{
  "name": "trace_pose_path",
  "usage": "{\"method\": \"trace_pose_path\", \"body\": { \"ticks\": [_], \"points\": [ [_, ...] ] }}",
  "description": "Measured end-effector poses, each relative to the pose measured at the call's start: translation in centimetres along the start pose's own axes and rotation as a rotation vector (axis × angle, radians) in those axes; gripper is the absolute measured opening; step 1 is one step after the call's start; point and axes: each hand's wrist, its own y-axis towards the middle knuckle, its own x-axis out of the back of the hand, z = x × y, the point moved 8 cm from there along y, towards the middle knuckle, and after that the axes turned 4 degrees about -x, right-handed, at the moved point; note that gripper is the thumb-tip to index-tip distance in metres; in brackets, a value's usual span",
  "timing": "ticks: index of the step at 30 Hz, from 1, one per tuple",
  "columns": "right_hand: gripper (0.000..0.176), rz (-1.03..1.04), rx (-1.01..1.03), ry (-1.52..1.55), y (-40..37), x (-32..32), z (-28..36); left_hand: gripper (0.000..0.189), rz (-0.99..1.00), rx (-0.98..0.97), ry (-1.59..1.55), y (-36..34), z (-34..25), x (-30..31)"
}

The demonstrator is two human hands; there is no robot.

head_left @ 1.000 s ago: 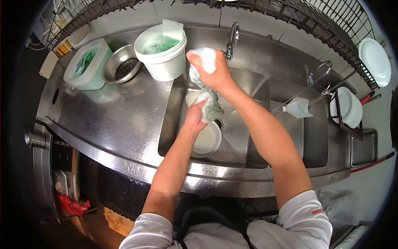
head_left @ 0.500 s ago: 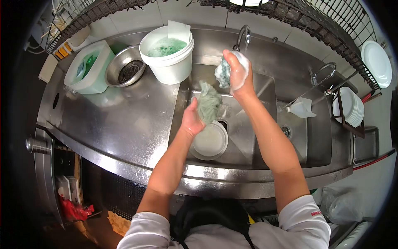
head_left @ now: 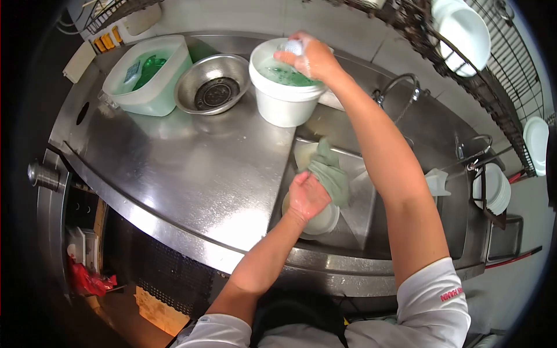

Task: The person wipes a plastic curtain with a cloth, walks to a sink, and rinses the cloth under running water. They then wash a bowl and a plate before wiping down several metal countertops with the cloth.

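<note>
My left hand [head_left: 310,196] is over the left sink basin, closed on a pale green cloth [head_left: 329,175] that hangs from it. White dishes [head_left: 322,221] lie in the basin under the cloth. My right hand [head_left: 313,57] is above the rim of a white bucket [head_left: 283,108] of green soapy water, its fingers curled round a pale, sudsy sponge [head_left: 293,47]. The lower part of the sponge is hidden by my fingers.
Left of the bucket stand a metal bowl [head_left: 213,87] and a plastic tub [head_left: 147,100]. Two faucets [head_left: 415,87] rise behind the sinks. A rack [head_left: 493,81] overhangs the back right; stacked plates [head_left: 493,188] stand at the right.
My right hand has moved left from above the sink to the bucket, still holding the sponge. My left hand has stayed over the basin with the cloth. The camera view has shifted.
</note>
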Motion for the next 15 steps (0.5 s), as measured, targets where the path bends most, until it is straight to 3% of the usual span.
{"method": "trace_pose_path", "body": {
  "ticks": [2,4,6,7,9,10,12,13,14,15],
  "points": [
    [0.088,0.184,-0.058,-0.34,3.1,-4.6,-1.9,0.048,-0.074,0.016,-0.029,-1.1,-0.5,0.6],
    [0.077,0.45,0.02,-0.611,4.3,-9.4,-4.8,0.047,-0.108,0.018,-0.034,-2.4,-0.7,2.3],
    [0.064,0.768,-0.096,-0.569,3.2,-12.9,-8.4,0.048,-0.09,-0.073,-0.1,-2.9,-0.7,4.5],
    [0.061,0.802,-0.232,-0.518,3.9,-14.1,-11.4,0.049,-0.082,-0.114,-0.133,-2.9,-0.8,5.4],
    [0.056,0.864,-0.514,-0.409,5.2,-16.1,-17.0,0.047,-0.093,-0.157,0.094,-2.9,-1.1,6.9],
    [0.058,0.88,-0.429,-0.433,4.7,-15.7,-15.6,0.046,-0.102,-0.172,0.204,-3.0,-0.9,7.4],
    [0.061,0.899,-0.257,-0.475,2.7,-13.0,-10.1,0.043,-0.16,-0.108,0.099,-3.2,-0.1,7.1],
    [0.058,0.698,-0.274,-0.206,2.4,-11.3,-8.2,0.043,-0.191,-0.076,0.05,-3.3,0.2,6.6],
    [0.055,0.489,-0.288,0.062,2.2,-9.1,-7.1,0.046,-0.099,-0.048,0.047,-3.2,0.3,4.3],
    [0.06,0.503,-0.282,0.396,2.4,-8.1,-6.2,0.05,-0.01,-0.018,0.045,-2.8,0.3,1.3]
  ]
}}
